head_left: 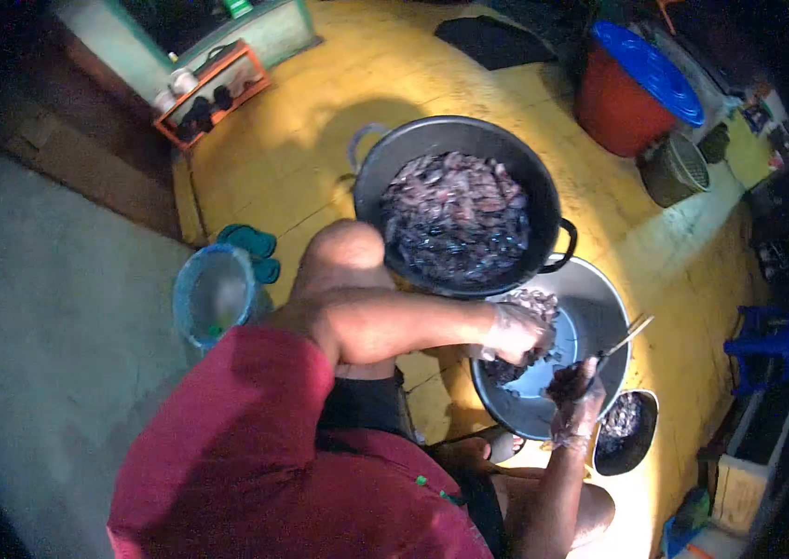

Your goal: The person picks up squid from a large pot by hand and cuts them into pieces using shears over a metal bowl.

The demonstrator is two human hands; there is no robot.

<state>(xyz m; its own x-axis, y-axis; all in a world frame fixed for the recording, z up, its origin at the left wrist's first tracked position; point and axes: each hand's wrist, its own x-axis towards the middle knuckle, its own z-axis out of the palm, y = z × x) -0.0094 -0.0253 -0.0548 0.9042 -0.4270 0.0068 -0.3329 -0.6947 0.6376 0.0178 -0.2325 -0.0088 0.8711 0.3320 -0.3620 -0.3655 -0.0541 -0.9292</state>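
Note:
My left hand [517, 334], in a clear plastic glove, reaches into a grey metal basin [611, 291]. Its fingers curl down against dark, wet pieces [504, 373]; what they pinch is hidden. My right hand [579, 408], also gloved, is closed at the basin's near right side around a thin wooden skewer [635, 333] that points up and right. Dark pieces bunch at its fingers. Paler pieces [536, 300] lie along the basin's far left wall. Just beyond stands a large dark pot [458, 135] holding a heap of greyish-pink and dark pieces [458, 214] in liquid.
A small container [648, 438] of similar pieces sits right of the basin. To the left are a blue-rimmed bucket [191, 298] and green slippers [250, 240]. Farther off stand a red tub [613, 102] with a blue lid, a basket [674, 172], an orange shoe rack [250, 70] and a blue stool [762, 345].

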